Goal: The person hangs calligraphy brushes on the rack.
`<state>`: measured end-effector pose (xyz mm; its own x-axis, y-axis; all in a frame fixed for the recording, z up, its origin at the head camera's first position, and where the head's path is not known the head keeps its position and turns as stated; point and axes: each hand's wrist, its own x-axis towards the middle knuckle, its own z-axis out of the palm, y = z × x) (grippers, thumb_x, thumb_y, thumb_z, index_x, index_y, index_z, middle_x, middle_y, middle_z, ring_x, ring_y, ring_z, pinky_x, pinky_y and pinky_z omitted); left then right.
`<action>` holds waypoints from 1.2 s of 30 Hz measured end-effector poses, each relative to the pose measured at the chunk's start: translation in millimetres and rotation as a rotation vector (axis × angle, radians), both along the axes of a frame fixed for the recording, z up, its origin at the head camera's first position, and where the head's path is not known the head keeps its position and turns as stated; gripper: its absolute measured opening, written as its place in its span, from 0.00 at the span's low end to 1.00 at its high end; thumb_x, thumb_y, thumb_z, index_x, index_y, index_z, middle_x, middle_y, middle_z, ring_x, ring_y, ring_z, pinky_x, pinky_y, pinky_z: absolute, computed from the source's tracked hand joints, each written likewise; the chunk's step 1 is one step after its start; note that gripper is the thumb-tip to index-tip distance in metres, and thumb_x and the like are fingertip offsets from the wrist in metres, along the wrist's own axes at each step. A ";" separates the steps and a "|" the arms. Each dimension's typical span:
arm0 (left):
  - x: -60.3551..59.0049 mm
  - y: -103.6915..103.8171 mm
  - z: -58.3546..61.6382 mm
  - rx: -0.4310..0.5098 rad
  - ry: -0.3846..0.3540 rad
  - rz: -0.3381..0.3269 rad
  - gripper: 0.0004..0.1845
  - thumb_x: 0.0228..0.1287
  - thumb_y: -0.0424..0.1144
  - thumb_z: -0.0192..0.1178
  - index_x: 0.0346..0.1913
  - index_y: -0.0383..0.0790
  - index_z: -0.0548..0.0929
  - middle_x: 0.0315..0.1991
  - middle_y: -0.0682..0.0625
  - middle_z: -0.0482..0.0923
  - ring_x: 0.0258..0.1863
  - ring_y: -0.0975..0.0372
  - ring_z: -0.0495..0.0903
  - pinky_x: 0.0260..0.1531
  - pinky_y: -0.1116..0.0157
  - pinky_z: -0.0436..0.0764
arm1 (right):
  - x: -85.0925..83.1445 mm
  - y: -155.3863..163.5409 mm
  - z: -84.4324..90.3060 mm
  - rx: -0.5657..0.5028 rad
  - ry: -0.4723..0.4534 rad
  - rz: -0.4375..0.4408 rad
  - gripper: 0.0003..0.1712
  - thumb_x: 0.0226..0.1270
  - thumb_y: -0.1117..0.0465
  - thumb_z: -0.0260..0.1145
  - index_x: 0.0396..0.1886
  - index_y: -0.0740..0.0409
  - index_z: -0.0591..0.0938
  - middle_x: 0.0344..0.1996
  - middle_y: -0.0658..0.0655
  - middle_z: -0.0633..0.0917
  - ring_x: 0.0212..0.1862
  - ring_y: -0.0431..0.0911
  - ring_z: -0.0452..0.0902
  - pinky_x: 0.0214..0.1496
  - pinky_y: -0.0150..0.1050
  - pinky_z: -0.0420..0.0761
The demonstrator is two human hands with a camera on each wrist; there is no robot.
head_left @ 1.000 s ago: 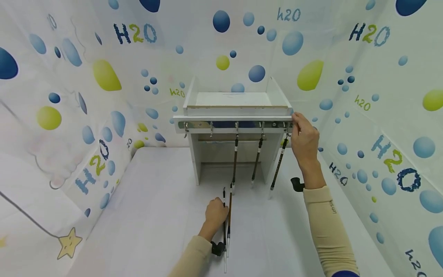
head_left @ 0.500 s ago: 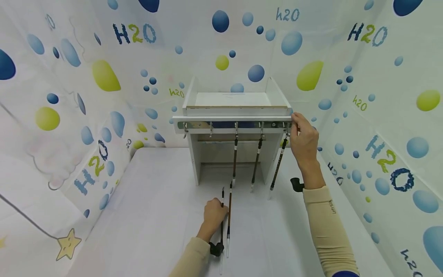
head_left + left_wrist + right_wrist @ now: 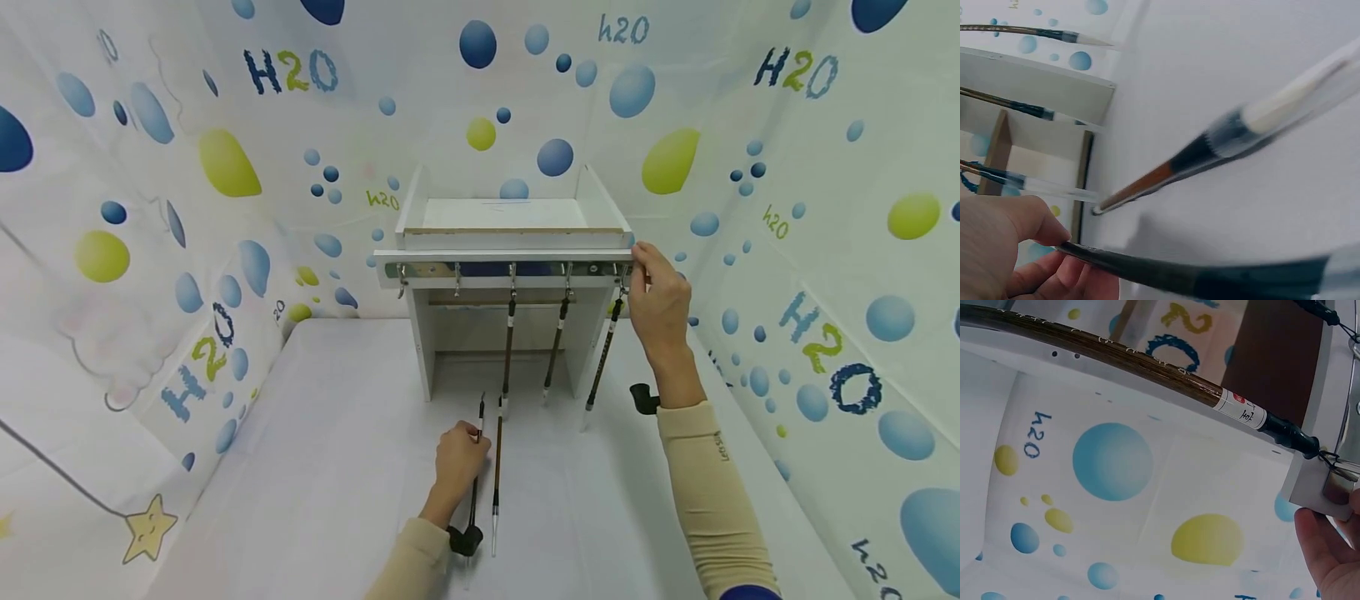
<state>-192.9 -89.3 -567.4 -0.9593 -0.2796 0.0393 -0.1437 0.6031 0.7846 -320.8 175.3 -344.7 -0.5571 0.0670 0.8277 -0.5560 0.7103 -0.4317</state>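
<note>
My left hand [image 3: 459,458] pinches a dark-handled writing brush [image 3: 1260,279] between thumb and fingers. The brush's loop end points toward the shelf, its capped tip toward me. Just right of it, a brown-handled brush [image 3: 497,458] with a clear cap lies on the white surface. My right hand [image 3: 660,304] holds the right end of the hook rail [image 3: 480,269] along the front of a white shelf. From the rail's hooks hang three brushes: one in the middle [image 3: 508,350], one right of it [image 3: 557,342], and one [image 3: 1147,359] beside my right hand.
The two left hooks [image 3: 402,279] carry no brush. The white shelf [image 3: 422,350] stands at the back of the white-covered table [image 3: 337,467]. Sheeting printed with bubbles [image 3: 555,158] rises behind it and at both sides.
My left hand has shifted slightly left and toward the shelf with the pinched brush, which now slants away from the lying one. The right hand stays at the rail's end.
</note>
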 end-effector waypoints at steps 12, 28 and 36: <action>-0.4 -5.9 30.9 0.057 0.126 -0.001 0.14 0.56 0.34 0.62 0.44 0.29 0.83 0.27 0.45 0.83 0.19 0.63 0.73 0.17 0.68 0.72 | 1.5 -0.3 1.6 -0.007 -0.010 0.000 0.17 0.76 0.67 0.55 0.57 0.68 0.82 0.58 0.63 0.85 0.56 0.57 0.84 0.53 0.50 0.85; 5.7 -12.5 92.1 0.043 0.282 -0.009 0.14 0.57 0.34 0.61 0.46 0.34 0.82 0.31 0.45 0.83 0.17 0.66 0.70 0.16 0.69 0.69 | 1.1 -0.3 0.9 -0.015 -0.007 0.008 0.17 0.76 0.68 0.55 0.57 0.68 0.82 0.58 0.63 0.85 0.58 0.56 0.84 0.54 0.50 0.85; 5.2 -18.0 115.6 0.000 0.371 -0.013 0.13 0.57 0.33 0.60 0.45 0.34 0.81 0.31 0.44 0.83 0.19 0.65 0.71 0.18 0.69 0.71 | 2.3 -0.4 1.6 -0.014 -0.009 0.008 0.17 0.75 0.67 0.56 0.57 0.67 0.82 0.58 0.63 0.85 0.58 0.56 0.83 0.53 0.50 0.85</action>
<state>-187.7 -107.3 -451.8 -0.8833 -0.2675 0.3849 0.1580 0.6031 0.7818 -318.4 175.0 -343.2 -0.5655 0.0746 0.8214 -0.5572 0.6997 -0.4471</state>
